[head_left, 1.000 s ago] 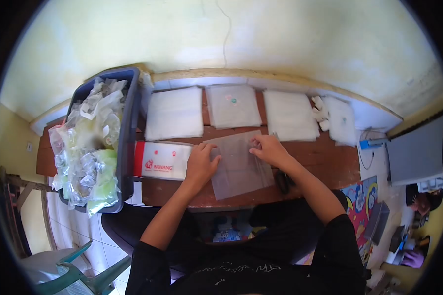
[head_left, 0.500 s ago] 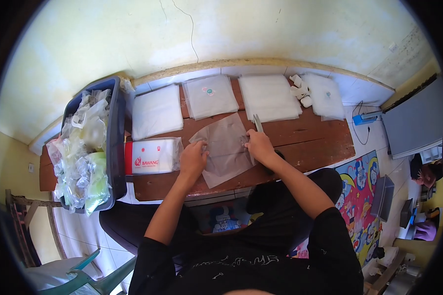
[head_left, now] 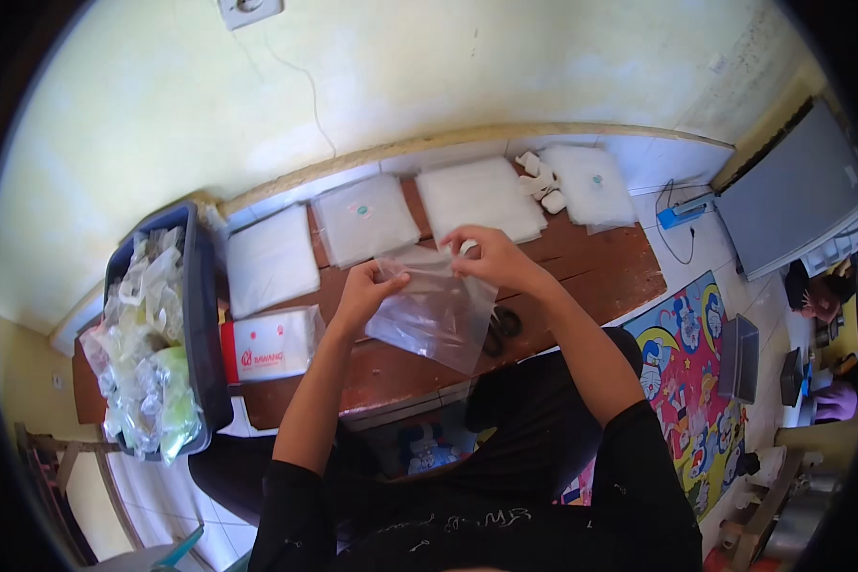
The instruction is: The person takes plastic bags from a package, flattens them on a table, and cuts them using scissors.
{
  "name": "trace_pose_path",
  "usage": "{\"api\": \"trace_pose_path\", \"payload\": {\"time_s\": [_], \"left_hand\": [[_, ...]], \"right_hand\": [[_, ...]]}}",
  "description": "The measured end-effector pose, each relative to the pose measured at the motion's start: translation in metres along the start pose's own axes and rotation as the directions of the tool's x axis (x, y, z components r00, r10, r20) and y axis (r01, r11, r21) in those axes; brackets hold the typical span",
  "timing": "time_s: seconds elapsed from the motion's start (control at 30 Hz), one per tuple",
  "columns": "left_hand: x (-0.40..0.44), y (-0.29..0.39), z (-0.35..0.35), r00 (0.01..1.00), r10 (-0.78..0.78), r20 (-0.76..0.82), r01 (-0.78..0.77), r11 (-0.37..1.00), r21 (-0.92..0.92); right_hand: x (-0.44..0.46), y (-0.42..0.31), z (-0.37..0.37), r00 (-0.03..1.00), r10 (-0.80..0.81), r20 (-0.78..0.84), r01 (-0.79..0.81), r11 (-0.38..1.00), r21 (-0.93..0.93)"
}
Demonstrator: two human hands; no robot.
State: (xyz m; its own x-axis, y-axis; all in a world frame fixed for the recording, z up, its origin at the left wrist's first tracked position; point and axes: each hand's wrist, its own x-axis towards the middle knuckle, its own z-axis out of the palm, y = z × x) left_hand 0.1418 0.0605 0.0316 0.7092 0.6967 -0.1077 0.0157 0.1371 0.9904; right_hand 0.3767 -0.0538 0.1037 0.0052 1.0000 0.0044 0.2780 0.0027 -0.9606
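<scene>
A clear plastic bag is stretched between my two hands over the brown wooden table. My left hand pinches its upper left part between thumb and fingers. At the upper right edge, my right hand has its thumb and index finger curled onto the film. Black scissor handles lie just right of the bag; their blades are hidden behind the bag and my hand. Left of my left hand sits a red-and-white pack printed BAWANG.
Flat stacks of clear bags line the table's wall side. White crumpled items lie between two stacks. A dark basket full of bagged plastic stands at the left. Right of the table are a colourful mat and a person.
The bag has been lifted from lying flat, and its top edge is gathered up. My right hand has moved up and left to the bag's upper edge. The view has shifted.
</scene>
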Motion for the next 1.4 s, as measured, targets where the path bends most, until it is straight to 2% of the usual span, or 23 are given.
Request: {"api": "trace_pose_path", "payload": {"time_s": [0.03, 0.1, 0.13, 0.17, 0.23, 0.37, 0.47, 0.53, 0.6, 0.63, 0.67, 0.73, 0.77, 0.83, 0.93, 1.0, 1.03, 1.07, 1.1, 1.13, 1.2, 1.33, 1.4], "left_hand": [[0.008, 0.005, 0.007, 1.0, 0.009, 0.013, -0.009, 1.0, 0.003], [0.022, 0.016, 0.019, 0.983, -0.045, -0.177, 0.008, 0.979, -0.202], [0.033, 0.02, 0.022, 0.97, -0.049, -0.237, 0.0, 0.979, -0.204], [0.047, 0.019, 0.025, 0.973, -0.04, -0.228, -0.007, 0.98, -0.199], [0.08, 0.01, 0.03, 0.945, -0.064, -0.32, -0.048, 0.943, -0.33], [0.135, 0.004, 0.038, 0.927, -0.121, -0.356, 0.019, 0.96, -0.278], [0.163, -0.001, 0.044, 0.951, -0.156, -0.267, 0.042, 0.921, -0.388], [0.178, -0.011, 0.038, 0.958, -0.185, -0.221, 0.119, 0.952, -0.284], [0.193, -0.023, 0.036, 0.955, -0.174, -0.241, 0.119, 0.967, -0.227], [0.197, -0.026, 0.037, 0.951, -0.164, -0.263, 0.122, 0.978, -0.172], [0.201, -0.029, 0.039, 0.952, -0.168, -0.257, 0.126, 0.977, -0.172], [0.203, -0.03, 0.041, 0.943, -0.032, -0.33, 0.072, 0.991, 0.109], [0.205, -0.03, 0.042, 0.943, -0.036, -0.33, 0.076, 0.991, 0.108], [0.207, -0.032, 0.043, 0.932, 0.11, -0.345, 0.009, 0.946, 0.325], [0.211, -0.033, 0.048, 0.907, 0.178, -0.382, -0.005, 0.911, 0.412], [0.212, -0.031, 0.049, 0.914, 0.183, -0.363, -0.002, 0.895, 0.446], [0.211, -0.03, 0.049, 0.92, 0.192, -0.342, -0.004, 0.876, 0.481], [0.208, -0.03, 0.049, 0.919, 0.19, -0.346, 0.0, 0.877, 0.481], [0.204, -0.025, 0.05, 0.905, 0.254, -0.34, -0.021, 0.827, 0.562], [0.199, -0.02, 0.052, 0.89, 0.315, -0.328, -0.037, 0.769, 0.638], [0.184, -0.016, 0.052, 0.878, 0.339, -0.338, -0.077, 0.797, 0.599], [0.133, -0.016, 0.04, 0.856, 0.423, -0.298, -0.195, 0.797, 0.572], [0.1, -0.014, 0.032, 0.843, 0.443, -0.304, -0.2, 0.785, 0.587]], "right_hand": [[0.001, -0.003, -0.01, 1.0, -0.005, -0.014, 0.004, 1.0, -0.006], [0.005, -0.007, -0.03, 0.97, 0.091, -0.225, -0.067, 0.991, 0.113], [0.007, -0.005, -0.042, 0.961, 0.16, -0.224, -0.106, 0.966, 0.235], [0.01, 0.0, -0.051, 0.96, 0.152, -0.236, -0.096, 0.968, 0.233], [0.019, 0.017, -0.067, 0.906, 0.303, -0.295, -0.184, 0.911, 0.37], [0.033, 0.054, -0.086, 0.893, 0.321, -0.316, -0.208, 0.916, 0.344], [0.043, 0.085, -0.104, 0.868, 0.292, -0.401, -0.162, 0.931, 0.327], [0.049, 0.099, -0.113, 0.858, 0.279, -0.432, -0.165, 0.945, 0.284], [0.049, 0.114, -0.118, 0.821, 0.368, -0.437, -0.315, 0.93, 0.191], [0.05, 0.129, -0.12, 0.817, 0.372, -0.441, -0.318, 0.928, 0.195], [0.051, 0.144, -0.121, 0.815, 0.326, -0.48, -0.31, 0.944, 0.114], [0.052, 0.154, -0.122, 0.811, 0.281, -0.513, -0.308, 0.951, 0.034], [0.052, 0.158, -0.122, 0.799, 0.208, -0.565, -0.268, 0.963, -0.023], [0.052, 0.16, -0.122, 0.782, 0.141, -0.607, -0.236, 0.968, -0.081], [0.055, 0.174, -0.132, 0.74, 0.082, -0.667, -0.267, 0.947, -0.179], [0.056, 0.174, -0.132, 0.75, -0.123, -0.65, -0.138, 0.932, -0.335], [0.055, 0.167, -0.131, 0.753, -0.122, -0.647, -0.137, 0.932, -0.336], [0.052, 0.16, -0.13, 0.764, -0.07, -0.642, -0.247, 0.887, -0.39], [0.05, 0.15, -0.128, 0.768, -0.016, -0.64, -0.351, 0.826, -0.442], [0.049, 0.145, -0.124, 0.771, -0.015, -0.636, -0.349, 0.826, -0.443], [0.049, 0.133, -0.112, 0.768, -0.276, -0.578, -0.255, 0.695, -0.672], [0.048, 0.1, -0.071, 0.828, -0.287, -0.482, -0.146, 0.719, -0.679], [0.047, 0.09, -0.047, 0.903, -0.323, -0.283, 0.025, 0.698, -0.715]]}}
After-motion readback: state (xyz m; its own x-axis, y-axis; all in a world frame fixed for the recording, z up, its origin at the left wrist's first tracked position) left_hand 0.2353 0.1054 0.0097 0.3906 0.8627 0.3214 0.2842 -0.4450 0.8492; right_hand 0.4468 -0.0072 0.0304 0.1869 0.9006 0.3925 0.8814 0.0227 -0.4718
